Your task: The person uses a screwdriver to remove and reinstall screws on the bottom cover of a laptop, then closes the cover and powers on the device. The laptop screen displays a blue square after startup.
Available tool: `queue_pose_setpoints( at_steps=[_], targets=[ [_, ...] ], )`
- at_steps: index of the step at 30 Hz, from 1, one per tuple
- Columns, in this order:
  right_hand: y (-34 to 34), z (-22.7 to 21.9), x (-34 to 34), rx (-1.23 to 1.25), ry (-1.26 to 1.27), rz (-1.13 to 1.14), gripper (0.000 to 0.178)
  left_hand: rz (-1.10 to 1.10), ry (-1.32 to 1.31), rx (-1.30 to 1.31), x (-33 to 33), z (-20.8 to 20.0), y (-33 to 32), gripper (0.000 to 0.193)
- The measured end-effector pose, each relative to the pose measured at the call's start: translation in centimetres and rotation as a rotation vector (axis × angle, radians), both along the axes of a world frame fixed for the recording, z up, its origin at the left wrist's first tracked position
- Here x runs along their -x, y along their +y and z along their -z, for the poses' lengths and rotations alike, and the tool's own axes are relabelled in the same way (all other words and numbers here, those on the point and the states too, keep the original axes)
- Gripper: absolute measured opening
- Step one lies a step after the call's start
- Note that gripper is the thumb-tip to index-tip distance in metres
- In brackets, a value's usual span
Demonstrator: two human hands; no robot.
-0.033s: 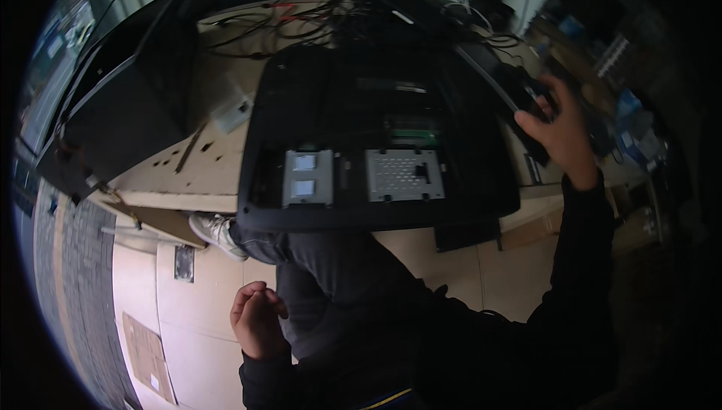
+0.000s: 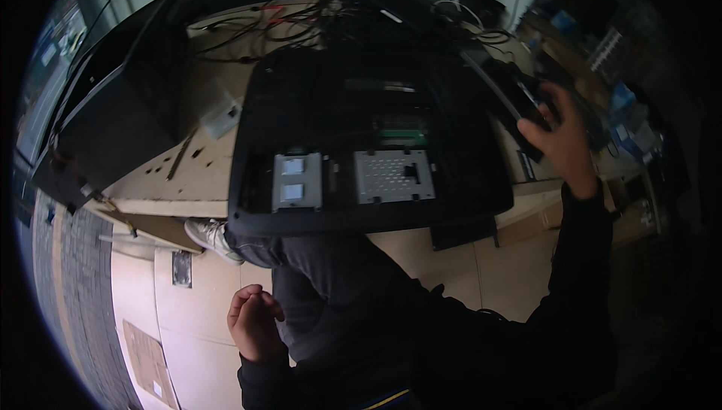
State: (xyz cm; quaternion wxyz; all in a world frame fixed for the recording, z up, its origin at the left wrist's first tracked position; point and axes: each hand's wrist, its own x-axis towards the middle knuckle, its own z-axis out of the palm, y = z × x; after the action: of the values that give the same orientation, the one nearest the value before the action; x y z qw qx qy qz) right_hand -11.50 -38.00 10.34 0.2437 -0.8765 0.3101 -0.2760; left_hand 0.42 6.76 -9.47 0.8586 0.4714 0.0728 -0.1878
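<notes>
I can read no lettering or numbers from my end. On the small silver metal plate [image 2: 297, 198] set in the large black plastic casing [image 2: 368, 218], I see two pale bluish rectangles [image 2: 292, 166], and I cannot tell whether they are labels. A narrow pale strip [image 2: 391, 16] on the black oblong box [image 2: 406, 8] among the cables, and a small white patch [image 2: 157, 388] on the flat brown sheet [image 2: 144, 346] on the floor, are too blurred for me to make out.
</notes>
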Motion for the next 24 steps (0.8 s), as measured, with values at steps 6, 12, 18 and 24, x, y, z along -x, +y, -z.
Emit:
queue_pose_setpoints(
  at_steps=[6, 12, 18, 24],
  targets=[
    [0.1, 4.7, 10.8, 0.059, 0.004, 0.239, 0.075, 0.035, -0.006, -0.106, -0.3, -0.2, -2.8, 0.017],
    [-3.8, 5.6, 15.1, 0.307, 0.142, 0.518, 0.074, 0.053, -0.011, -0.127, 0.0, -0.7, -4.1, 0.016],
    [-10.9, 7.8, 16.2, 0.496, 0.198, 0.598, 0.068, 0.022, 0.025, -0.187, 0.4, -0.6, -5.3, 0.016],
    [-14.9, 10.2, 15.4, 0.4, 0.203, 0.647, 0.07, 0.005, 0.01, -0.219, 0.6, -0.1, -5.7, 0.016]
  ],
)
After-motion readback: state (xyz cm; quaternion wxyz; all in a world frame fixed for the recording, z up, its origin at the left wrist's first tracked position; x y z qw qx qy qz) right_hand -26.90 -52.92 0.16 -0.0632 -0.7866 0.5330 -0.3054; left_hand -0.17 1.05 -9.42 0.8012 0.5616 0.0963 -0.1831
